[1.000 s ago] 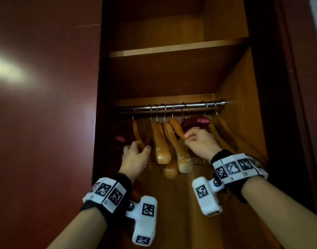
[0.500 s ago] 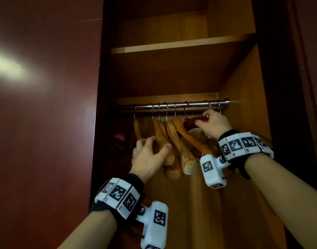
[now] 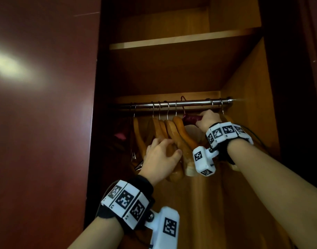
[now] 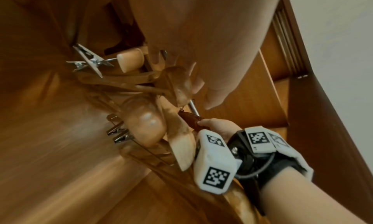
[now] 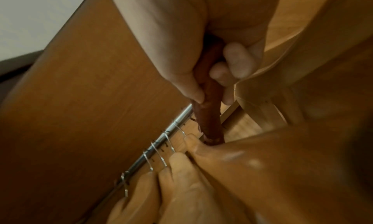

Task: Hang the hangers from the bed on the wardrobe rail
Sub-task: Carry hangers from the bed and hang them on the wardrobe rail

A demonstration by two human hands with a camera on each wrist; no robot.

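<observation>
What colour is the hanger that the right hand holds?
Dark red; the hanger in the right hand shows best in the right wrist view.

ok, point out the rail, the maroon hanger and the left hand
wardrobe rail (image 3: pixel 193 102): head view, bare steel between hooks.
maroon padded hanger (image 3: pixel 191 118): head view, padded arm beside the right hand.
left hand (image 3: pixel 160 157): head view, back of the hand.

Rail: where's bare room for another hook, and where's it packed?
Bare rail runs between the dark red hanger hook and the two wire hooks near the right end. A shorter gap sits left of the wooden hangers. Mid-rail is packed with hooks, left hand pressing there; right hand grips the red hanger.
</observation>
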